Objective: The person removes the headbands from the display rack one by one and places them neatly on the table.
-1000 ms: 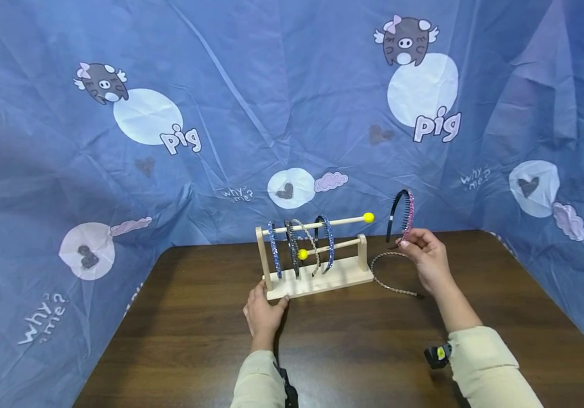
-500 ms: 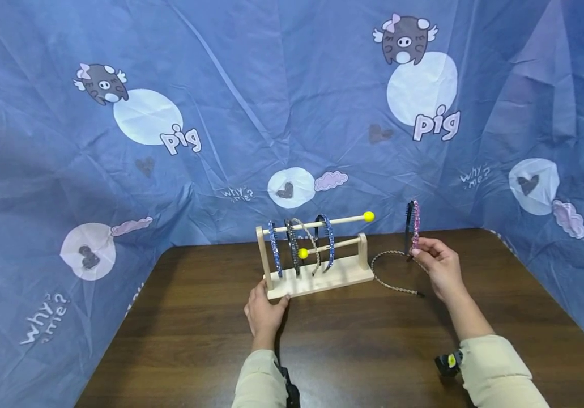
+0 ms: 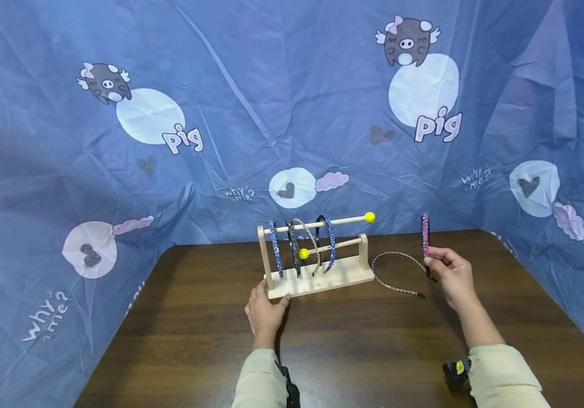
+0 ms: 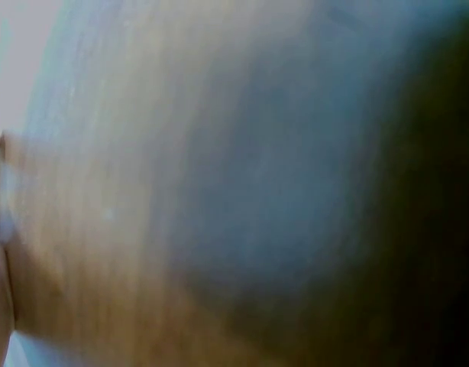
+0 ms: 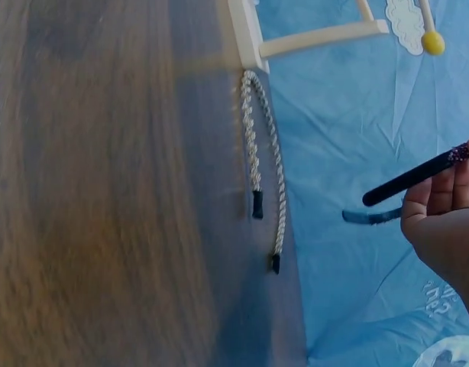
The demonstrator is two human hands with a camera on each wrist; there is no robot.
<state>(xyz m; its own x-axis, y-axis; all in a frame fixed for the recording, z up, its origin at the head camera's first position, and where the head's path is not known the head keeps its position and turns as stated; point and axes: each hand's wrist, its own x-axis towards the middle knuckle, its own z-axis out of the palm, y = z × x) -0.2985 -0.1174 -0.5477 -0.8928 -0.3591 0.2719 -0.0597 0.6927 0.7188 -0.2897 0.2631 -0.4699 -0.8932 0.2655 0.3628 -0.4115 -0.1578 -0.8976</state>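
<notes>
My right hand point(image 3: 456, 279) pinches a pink glittery headband point(image 3: 426, 235) with a black inner side, held up above the table. In the right wrist view its black ends point(image 5: 406, 182) point away from the fingers. At the left end of a wooden headband rack point(image 3: 329, 276), my left hand point(image 3: 264, 311) grips the base. On the rack's upper bar hang two blue glittery headbands, one near the left post point(image 3: 276, 249) and one farther right, with a black headband point(image 3: 294, 249) and a thin braided one between them. A braided beige headband point(image 3: 396, 290) lies on the table beside the rack.
Yellow balls cap the rack's bars, one at the upper right point(image 3: 370, 217) and one on the lower bar. The brown table point(image 3: 353, 351) runs back to a blue printed cloth point(image 3: 220, 113). The left wrist view is mostly blurred.
My right hand has moved right and slightly down with the pink headband, which has turned from showing its arch to nearly edge-on. My left hand has stayed on the rack.
</notes>
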